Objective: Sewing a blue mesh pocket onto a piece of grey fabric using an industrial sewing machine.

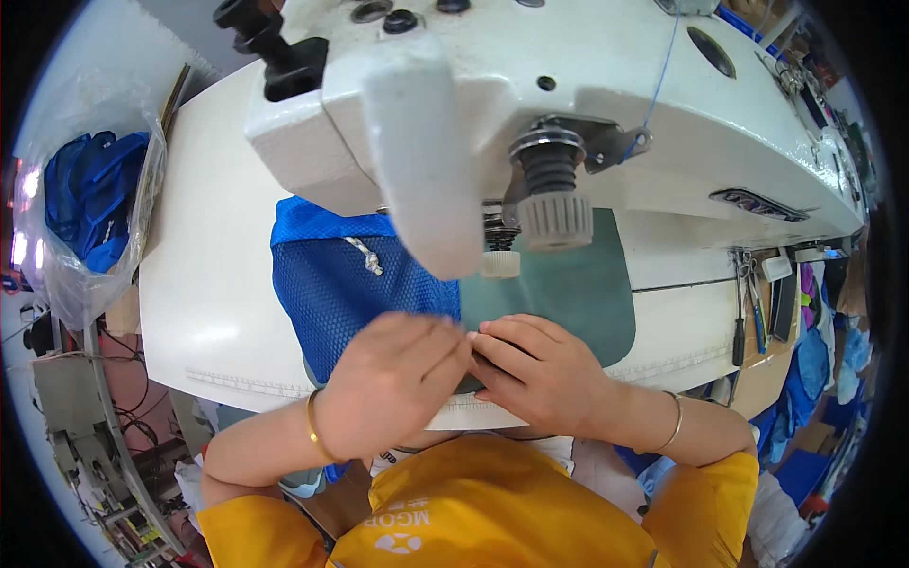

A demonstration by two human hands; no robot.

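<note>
- I see the left hand (388,374) and right hand (549,374) meet, fingers curled; I can't tell what they hold.
- The blue bag (331,284) lies by the sewing machine (597,52).

**Left grip (393,374) and right grip (549,374) close together, arms bent**

The left forearm (260,450) slants in from the lower left, the right forearm (651,417) from the lower right, with the elbows set wide apart. The left grip shows its back, its fingers (431,350) bent, angled toward the right and slightly blurred. The right grip also shows its back, its fingers curled toward the left. Whether the two sets of fingertips (486,328) touch is hard to tell.
</note>
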